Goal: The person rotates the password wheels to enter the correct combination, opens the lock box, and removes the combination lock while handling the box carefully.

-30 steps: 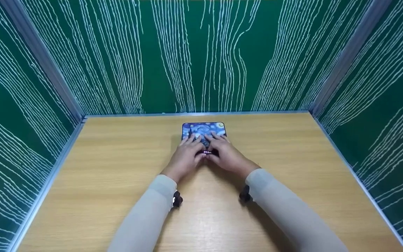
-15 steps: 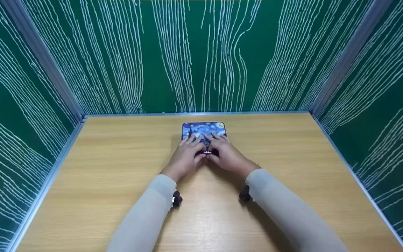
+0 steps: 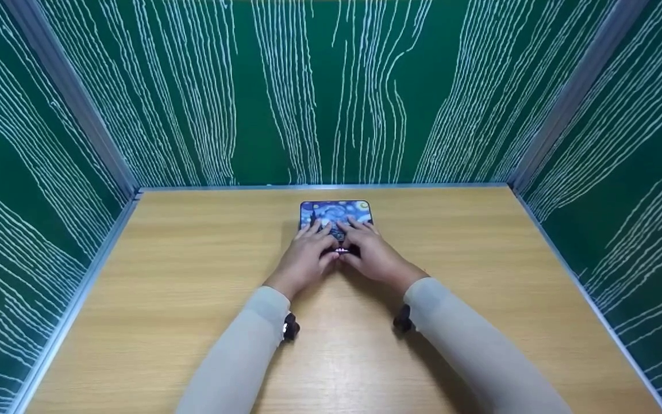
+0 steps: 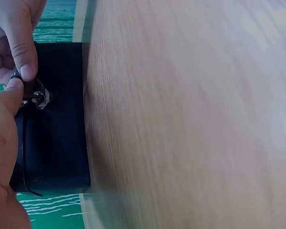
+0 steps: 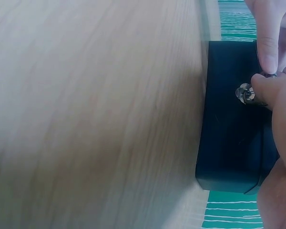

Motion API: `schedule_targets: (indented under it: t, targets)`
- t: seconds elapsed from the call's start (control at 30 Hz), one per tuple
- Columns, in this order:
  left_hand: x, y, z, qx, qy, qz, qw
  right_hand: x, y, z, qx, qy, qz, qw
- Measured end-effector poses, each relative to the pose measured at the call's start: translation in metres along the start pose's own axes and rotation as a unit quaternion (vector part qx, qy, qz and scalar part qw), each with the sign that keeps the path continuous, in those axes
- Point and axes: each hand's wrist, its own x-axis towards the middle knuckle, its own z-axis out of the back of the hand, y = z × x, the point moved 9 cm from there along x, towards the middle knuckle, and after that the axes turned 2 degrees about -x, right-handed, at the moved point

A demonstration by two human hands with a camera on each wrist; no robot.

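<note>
A small box with a blue starry-night painting on its lid (image 3: 334,211) sits at the back middle of the table. Its dark front (image 4: 57,143) shows in the left wrist view. A metal clasp (image 5: 244,93) is fixed to that front, and a small dark padlock (image 4: 28,89) with a thin shackle hangs from it. My left hand (image 3: 307,253) and right hand (image 3: 370,250) meet at the padlock, thumbs and forefingers pinching it from either side. The other fingers of both hands lie over the lid. Part of the padlock is hidden behind the thumbs.
The wooden table (image 3: 193,247) runs back to a green wall (image 3: 268,115) with white wavy lines. Similar panels stand at left and right, joined by grey corner posts. Dark wrist cameras sit below both cuffs.
</note>
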Motion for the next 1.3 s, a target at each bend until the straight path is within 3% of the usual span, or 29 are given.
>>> schedule_targets:
  t: [0.27,0.87,1.3]
  targets:
    - [-0.0001,-0.0027,0.0022,0.005,-0.018,-0.026,0.9995,0.0006,0.003,0.0001,-0.012,-0.012,0.02,1.0]
    - [-0.0001,0.0008,-0.0008,-0.004,-0.01,0.001,0.9999,0.0002,-0.0011,-0.0005,-0.009,-0.007,0.003,1.0]
    - [0.0002,-0.003,0.0017,0.004,-0.027,-0.016,0.9995,0.0017,0.0008,-0.0003,-0.016,-0.01,0.011,1.0]
